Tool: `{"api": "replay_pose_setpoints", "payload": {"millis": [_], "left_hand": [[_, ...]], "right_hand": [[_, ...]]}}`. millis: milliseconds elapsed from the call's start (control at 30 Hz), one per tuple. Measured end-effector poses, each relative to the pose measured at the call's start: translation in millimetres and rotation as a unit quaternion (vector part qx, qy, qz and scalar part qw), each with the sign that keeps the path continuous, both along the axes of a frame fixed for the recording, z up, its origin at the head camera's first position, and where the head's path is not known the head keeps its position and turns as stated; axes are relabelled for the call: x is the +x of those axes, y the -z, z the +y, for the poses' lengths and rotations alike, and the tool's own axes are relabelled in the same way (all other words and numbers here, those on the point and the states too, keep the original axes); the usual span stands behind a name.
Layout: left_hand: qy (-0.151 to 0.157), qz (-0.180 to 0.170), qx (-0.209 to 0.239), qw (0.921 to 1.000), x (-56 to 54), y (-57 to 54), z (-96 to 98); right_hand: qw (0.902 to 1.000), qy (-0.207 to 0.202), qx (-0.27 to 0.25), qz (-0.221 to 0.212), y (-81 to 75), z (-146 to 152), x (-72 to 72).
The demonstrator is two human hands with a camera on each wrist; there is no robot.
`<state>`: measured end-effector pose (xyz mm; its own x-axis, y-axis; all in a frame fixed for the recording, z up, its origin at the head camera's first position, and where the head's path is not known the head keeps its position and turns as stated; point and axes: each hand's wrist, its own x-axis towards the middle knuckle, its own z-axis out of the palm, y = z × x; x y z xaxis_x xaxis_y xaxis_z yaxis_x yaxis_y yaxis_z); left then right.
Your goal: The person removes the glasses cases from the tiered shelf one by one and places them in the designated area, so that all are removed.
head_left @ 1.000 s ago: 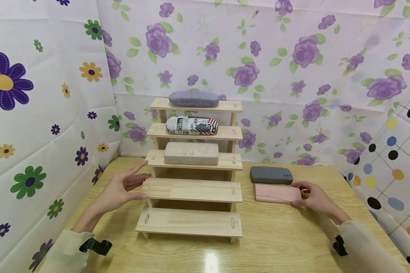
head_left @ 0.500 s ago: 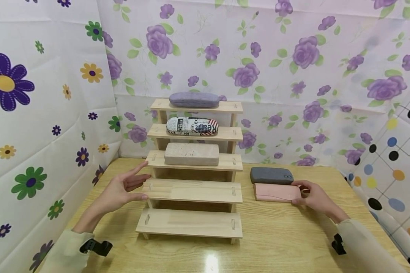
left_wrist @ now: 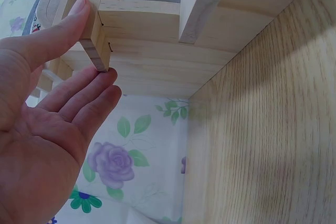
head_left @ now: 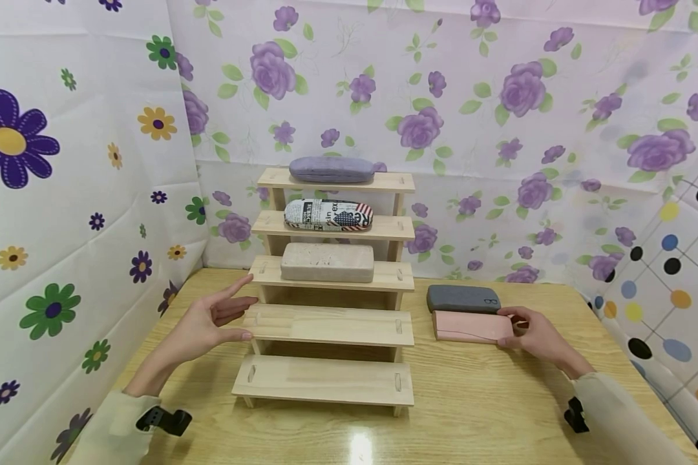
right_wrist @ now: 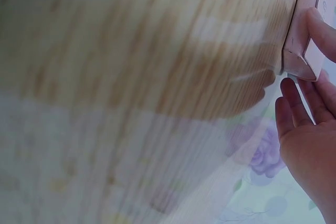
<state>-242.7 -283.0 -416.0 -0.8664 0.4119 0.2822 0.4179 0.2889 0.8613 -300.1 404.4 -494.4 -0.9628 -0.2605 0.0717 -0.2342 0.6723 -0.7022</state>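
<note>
At the right, a pink glasses case (head_left: 468, 327) lies on the table, long side against a grey glasses case (head_left: 464, 299). My right hand (head_left: 538, 339) pinches its right end, thumb on the near side and fingertips on the far side. In the right wrist view the pink case (right_wrist: 302, 59) shows only its end. My left hand (head_left: 200, 323) is at the left of a stepped wooden display rack (head_left: 331, 323). Its fairly straight thumb and fingers touch the end of a step (left_wrist: 97, 45) in the left wrist view.
The rack's upper steps bear a purple case (head_left: 331, 170), a newspaper-print case (head_left: 328, 215) and a beige case (head_left: 327, 262). The wooden table (head_left: 471, 407) meets patterned cloth walls (head_left: 471, 129) at the back and sides.
The pink case has slid slightly away from me, up to the grey case, with my right hand on it. My left hand stays at the rack.
</note>
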Motion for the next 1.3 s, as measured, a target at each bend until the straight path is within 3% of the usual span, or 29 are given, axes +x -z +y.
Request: {"api": "replay_pose_setpoints", "payload": {"millis": [1300], "left_hand": [[-0.001, -0.002, 0.000, 1.0000, 0.3, -0.7, 0.7]], "right_hand": [[0.9999, 0.006, -0.005, 0.009, 3.3, 6.2, -1.6]]}}
